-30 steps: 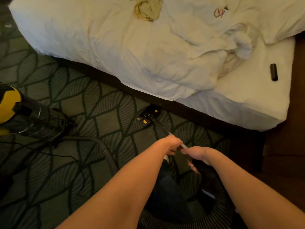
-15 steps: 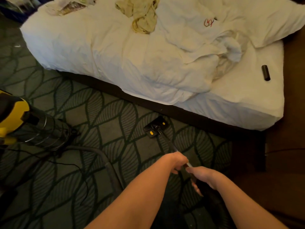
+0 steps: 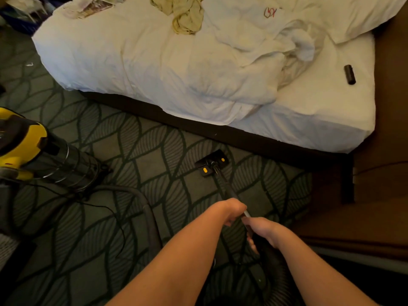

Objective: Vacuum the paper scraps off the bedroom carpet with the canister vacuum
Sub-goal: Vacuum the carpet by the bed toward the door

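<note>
A dark vacuum wand (image 3: 223,184) runs from my hands down to a black floor nozzle (image 3: 211,163) with yellow tabs, flat on the leaf-patterned carpet (image 3: 141,155) beside the bed. My left hand (image 3: 229,209) grips the wand higher up; my right hand (image 3: 261,231) grips the handle end just behind it. The yellow and black canister vacuum (image 3: 33,155) lies at the left, and its grey hose (image 3: 150,213) curves across the carpet toward me. A small white paper scrap (image 3: 29,64) lies on the carpet at the far left.
A bed (image 3: 198,69) with rumpled white bedding fills the top, its dark base (image 3: 220,133) just beyond the nozzle. A yellowish cloth (image 3: 187,16) and a black cylinder (image 3: 350,74) lie on it. Brown wooden furniture (image 3: 384,173) stands at the right. A thin black cord (image 3: 106,208) trails near the canister.
The view has tilted up, showing more of the bed. The nozzle has slid a little to the right along the bed base, and both hands kept their grip.
</note>
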`<action>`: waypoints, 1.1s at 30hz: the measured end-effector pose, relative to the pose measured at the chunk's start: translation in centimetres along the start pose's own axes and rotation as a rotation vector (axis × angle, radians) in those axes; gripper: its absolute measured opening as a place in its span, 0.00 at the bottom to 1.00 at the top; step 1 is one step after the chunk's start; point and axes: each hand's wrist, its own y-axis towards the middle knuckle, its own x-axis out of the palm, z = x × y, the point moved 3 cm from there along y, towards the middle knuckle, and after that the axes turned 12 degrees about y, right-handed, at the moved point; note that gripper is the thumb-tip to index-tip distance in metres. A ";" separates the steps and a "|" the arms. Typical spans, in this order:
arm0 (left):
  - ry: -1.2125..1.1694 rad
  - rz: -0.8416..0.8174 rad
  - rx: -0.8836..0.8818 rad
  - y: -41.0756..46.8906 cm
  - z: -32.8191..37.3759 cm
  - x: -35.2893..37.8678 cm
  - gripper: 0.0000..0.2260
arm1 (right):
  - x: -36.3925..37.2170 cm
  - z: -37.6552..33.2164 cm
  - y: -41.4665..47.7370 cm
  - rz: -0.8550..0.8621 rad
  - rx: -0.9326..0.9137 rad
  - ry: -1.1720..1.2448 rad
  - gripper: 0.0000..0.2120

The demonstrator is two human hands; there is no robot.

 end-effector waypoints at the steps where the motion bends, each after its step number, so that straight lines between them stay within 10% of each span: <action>1: 0.025 -0.003 0.001 -0.3 -0.4 1.0 0.17 | 0.1 1.1 -0.1 0.003 0.007 0.014 0.27; 33: 0.203 0.018 0.007 -11.3 -15.9 26.1 0.25 | 7.2 34.0 -3.3 0.021 0.055 0.353 0.26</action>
